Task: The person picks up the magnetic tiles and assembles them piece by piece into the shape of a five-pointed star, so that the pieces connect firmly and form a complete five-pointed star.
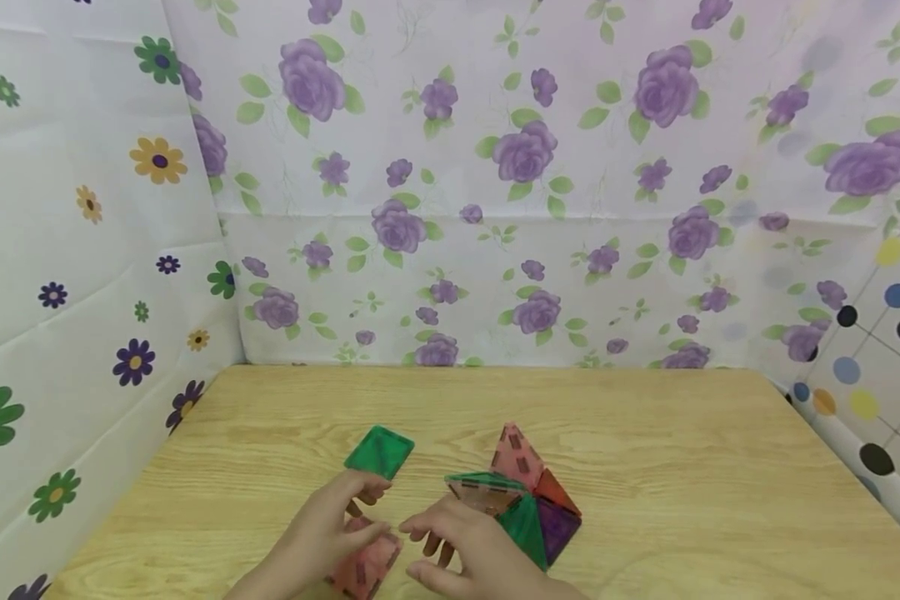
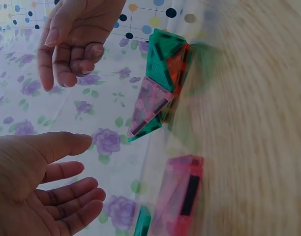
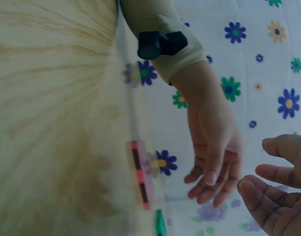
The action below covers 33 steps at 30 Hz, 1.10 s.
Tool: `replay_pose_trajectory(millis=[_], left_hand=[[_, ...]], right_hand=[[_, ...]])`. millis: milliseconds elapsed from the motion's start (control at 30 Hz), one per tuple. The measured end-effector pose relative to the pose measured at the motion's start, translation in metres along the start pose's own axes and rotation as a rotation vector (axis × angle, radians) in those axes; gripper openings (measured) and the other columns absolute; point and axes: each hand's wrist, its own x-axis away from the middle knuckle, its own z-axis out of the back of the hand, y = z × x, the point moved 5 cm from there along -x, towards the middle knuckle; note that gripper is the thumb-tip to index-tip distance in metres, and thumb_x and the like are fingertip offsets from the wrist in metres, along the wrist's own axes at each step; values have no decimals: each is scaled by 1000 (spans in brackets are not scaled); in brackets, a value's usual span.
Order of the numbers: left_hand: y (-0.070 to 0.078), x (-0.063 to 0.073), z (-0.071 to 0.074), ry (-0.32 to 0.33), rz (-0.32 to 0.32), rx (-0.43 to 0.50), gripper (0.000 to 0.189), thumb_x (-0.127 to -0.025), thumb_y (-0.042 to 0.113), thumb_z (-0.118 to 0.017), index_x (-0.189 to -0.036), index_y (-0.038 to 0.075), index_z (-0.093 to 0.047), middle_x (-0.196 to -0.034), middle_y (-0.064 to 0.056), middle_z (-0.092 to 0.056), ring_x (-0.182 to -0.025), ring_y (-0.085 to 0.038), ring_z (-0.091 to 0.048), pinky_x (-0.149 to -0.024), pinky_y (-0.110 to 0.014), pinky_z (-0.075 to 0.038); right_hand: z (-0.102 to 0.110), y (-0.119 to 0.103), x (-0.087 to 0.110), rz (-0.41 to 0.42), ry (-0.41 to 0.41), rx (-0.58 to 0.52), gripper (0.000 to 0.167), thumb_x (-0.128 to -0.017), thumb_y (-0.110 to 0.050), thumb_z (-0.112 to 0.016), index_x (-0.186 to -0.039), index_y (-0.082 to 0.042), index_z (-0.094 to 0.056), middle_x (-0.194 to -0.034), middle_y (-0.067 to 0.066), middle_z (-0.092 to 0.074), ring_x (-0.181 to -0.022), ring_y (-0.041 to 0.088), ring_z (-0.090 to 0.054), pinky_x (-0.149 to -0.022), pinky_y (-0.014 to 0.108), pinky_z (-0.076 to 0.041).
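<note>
My left hand (image 1: 322,525) hovers over a flat pink magnetic tile (image 1: 367,565), fingers loosely bent with nothing held. Just beyond its fingertips lies a green square tile (image 1: 380,450). Beside it, my right hand (image 1: 472,546) hangs in front of a joined group of magnetic tiles, likewise empty and partly covering the group. That group has a pink triangle (image 1: 516,457), an orange-red tile (image 1: 559,493), a purple tile (image 1: 559,528) and a green triangle (image 1: 527,532). In the left wrist view, green and pink tiles (image 2: 149,101) stand raised above the table.
A light wood table (image 1: 667,483) holds all the tiles. Floral cloth (image 1: 450,275) hangs behind its far edge. Flower-printed cloth (image 1: 97,275) borders the left, and dotted cloth (image 1: 862,367) the right.
</note>
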Motion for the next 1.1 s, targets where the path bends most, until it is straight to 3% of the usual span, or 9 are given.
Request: replay_pose_trajectory(millis=[133, 233, 433, 633, 867, 1100], left_hand=[[-8, 8, 2, 18, 2, -47, 36, -82, 21, -76, -114, 10, -62, -106, -2, -64, -93, -14, -60, -76, -23, -52], [-16, 14, 1, 4, 48, -55, 39, -83, 25, -76, -115, 9, -62, -106, -1, -63, -94, -14, -60, -76, -24, -51], [-31, 18, 4, -70, 210, -83, 53, -77, 33, -80, -120, 9, -59, -108, -4, -60, -95, -19, -61, -73, -26, -53], [-42, 21, 3, -146, 274, -154, 66, -69, 32, -86, -121, 2, -58, -101, -5, -56, -88, -16, -55, -69, -27, -50], [-48, 29, -7, -196, 274, -210, 78, -63, 43, -87, -118, -6, -59, -92, -6, -52, -78, -15, -42, -64, -25, -43], [-45, 37, -16, -204, 194, -195, 87, -60, 45, -89, -121, -9, -57, -93, -3, -46, -81, -14, -38, -63, -20, -40]], right_hand=[[-24, 8, -5, -125, -97, -63, 33, -98, -24, -56, -127, -8, -58, -112, 9, -59, -86, -4, -55, -68, 13, -50], [-37, 14, -9, -184, -134, -23, 35, -96, -25, -59, -128, -8, -58, -112, 7, -57, -84, -5, -53, -68, 11, -49], [-47, 25, -15, -222, -110, 122, 41, -94, -28, -62, -129, -7, -58, -109, 2, -57, -81, -7, -51, -67, 10, -46], [-51, 36, -21, -267, -70, 156, 44, -92, -30, -65, -127, -5, -60, -107, 2, -55, -76, -6, -47, -65, 11, -45], [-58, 50, -26, -401, -91, 205, 47, -89, -33, -69, -125, -2, -62, -104, 1, -53, -77, -2, -48, -67, 16, -45], [-64, 54, -25, -410, -110, 236, 48, -88, -32, -70, -123, 0, -63, -101, 0, -51, -80, -3, -46, -73, 16, -46]])
